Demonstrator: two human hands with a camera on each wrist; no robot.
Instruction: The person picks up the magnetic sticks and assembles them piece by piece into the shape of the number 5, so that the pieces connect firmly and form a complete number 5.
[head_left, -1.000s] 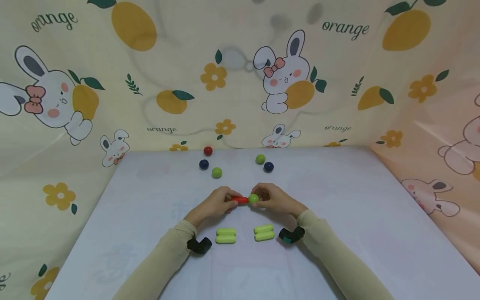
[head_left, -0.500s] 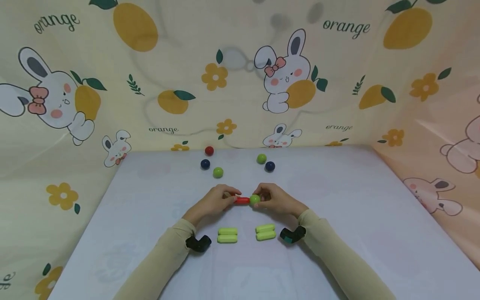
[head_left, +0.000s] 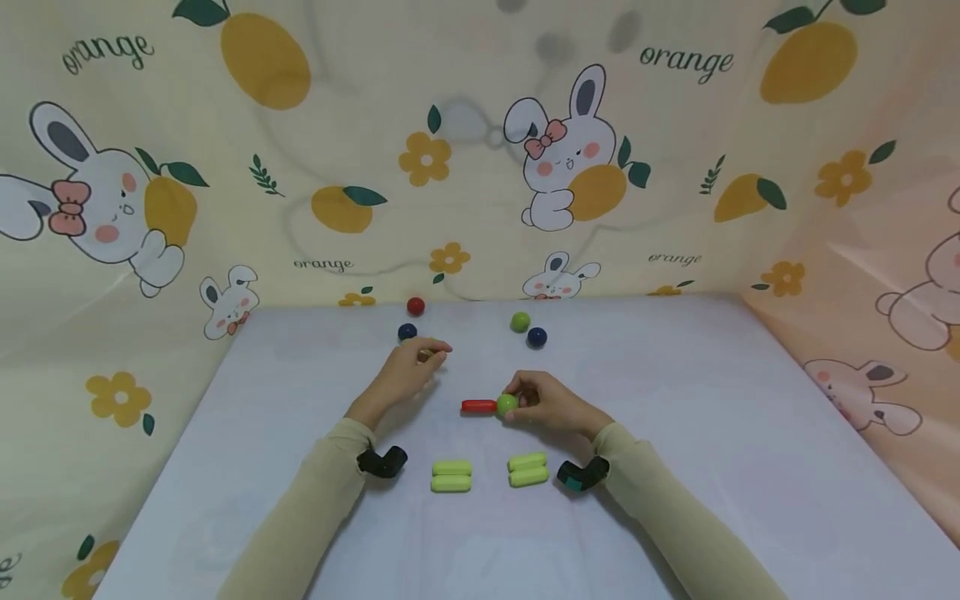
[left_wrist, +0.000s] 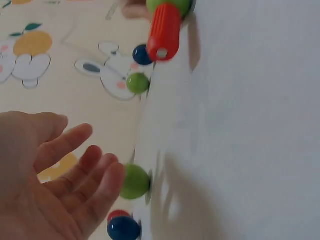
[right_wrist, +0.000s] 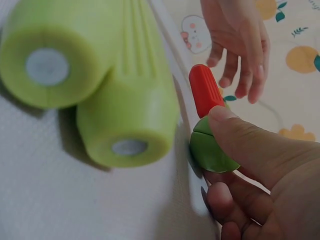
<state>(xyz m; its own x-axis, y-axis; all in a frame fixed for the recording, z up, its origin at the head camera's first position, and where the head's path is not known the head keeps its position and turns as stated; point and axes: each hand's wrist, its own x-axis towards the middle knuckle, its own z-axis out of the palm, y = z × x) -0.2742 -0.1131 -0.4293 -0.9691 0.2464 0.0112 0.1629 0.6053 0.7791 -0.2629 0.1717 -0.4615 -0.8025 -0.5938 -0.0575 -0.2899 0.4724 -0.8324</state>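
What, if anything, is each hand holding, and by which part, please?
The right hand holds, by its sides, the green ball touching the red rod; the left hand, nothing.

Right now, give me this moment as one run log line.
left hand: empty, near green ball; right hand: pinches second green ball; red rod: end against pinched ball; green rods: two pairs

A rod (head_left: 477,407) touches a ball (head_left: 507,405) rightward, paired rods (head_left: 452,483) before them, other balls (head_left: 521,322) behind
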